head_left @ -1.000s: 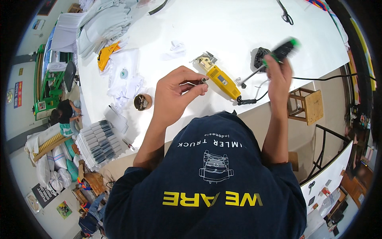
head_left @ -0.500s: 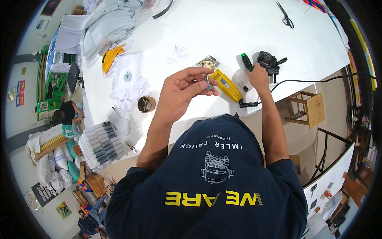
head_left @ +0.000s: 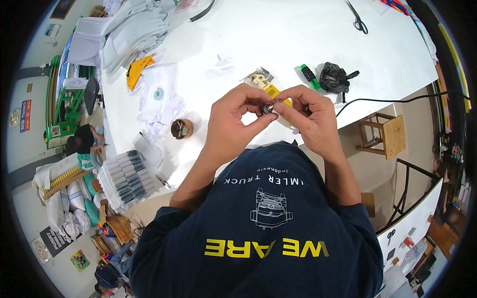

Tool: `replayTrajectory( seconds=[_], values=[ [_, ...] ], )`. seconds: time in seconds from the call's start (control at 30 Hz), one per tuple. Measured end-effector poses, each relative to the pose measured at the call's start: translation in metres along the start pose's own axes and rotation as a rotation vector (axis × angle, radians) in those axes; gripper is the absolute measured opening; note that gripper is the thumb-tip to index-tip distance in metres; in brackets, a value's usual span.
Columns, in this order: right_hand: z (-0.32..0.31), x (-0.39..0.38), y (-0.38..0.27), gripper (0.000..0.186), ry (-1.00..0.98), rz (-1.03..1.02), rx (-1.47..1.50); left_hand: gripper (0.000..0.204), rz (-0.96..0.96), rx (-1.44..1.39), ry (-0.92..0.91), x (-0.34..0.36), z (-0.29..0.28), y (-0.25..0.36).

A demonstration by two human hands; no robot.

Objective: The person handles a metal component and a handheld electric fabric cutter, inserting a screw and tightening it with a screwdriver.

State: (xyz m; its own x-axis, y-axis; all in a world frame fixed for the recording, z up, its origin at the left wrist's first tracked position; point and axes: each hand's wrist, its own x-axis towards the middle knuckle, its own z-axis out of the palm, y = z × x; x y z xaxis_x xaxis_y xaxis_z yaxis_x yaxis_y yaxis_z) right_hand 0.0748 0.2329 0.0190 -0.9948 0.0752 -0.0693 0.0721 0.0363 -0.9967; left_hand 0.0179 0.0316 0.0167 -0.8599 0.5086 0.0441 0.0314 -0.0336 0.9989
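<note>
Over the worktop [head_left: 298,39], the right hand [head_left: 315,116] has joined the left hand [head_left: 232,115]. Below them lies a partly hidden yellow power tool [head_left: 271,90], a screwdriver [head_left: 309,75] nearby. Both hands pinch a small metal part [head_left: 268,107] between their fingertips.

Large yellow block letters [head_left: 266,248] run upside down across the dark navy shirt [head_left: 243,226] of the wearer. Above a white line drawing of a truck [head_left: 271,208], white capitals [head_left: 263,181] and a smaller white word [head_left: 271,170] also stand inverted. At left, a red-and-blue wall banner [head_left: 25,114] bears sideways pale lettering; a black sign [head_left: 55,239] carries slanting rows of white capitals.
</note>
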Motion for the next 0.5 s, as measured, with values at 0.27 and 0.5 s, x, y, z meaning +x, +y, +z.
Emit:
replayTrajectory(
  seconds=[0.27, 0.5],
  values=[
    [0.005, -0.004, 0.013, 0.020, 0.085, -0.092, 0.276, 0.034, 0.125, -0.041, 0.019, -0.002, 0.002, 0.007],
    [0.008, -0.005, 0.013, 0.021, 0.109, -0.095, 0.337, 0.033, 0.154, -0.066, 0.017, -0.003, 0.000, 0.007]
  ],
)
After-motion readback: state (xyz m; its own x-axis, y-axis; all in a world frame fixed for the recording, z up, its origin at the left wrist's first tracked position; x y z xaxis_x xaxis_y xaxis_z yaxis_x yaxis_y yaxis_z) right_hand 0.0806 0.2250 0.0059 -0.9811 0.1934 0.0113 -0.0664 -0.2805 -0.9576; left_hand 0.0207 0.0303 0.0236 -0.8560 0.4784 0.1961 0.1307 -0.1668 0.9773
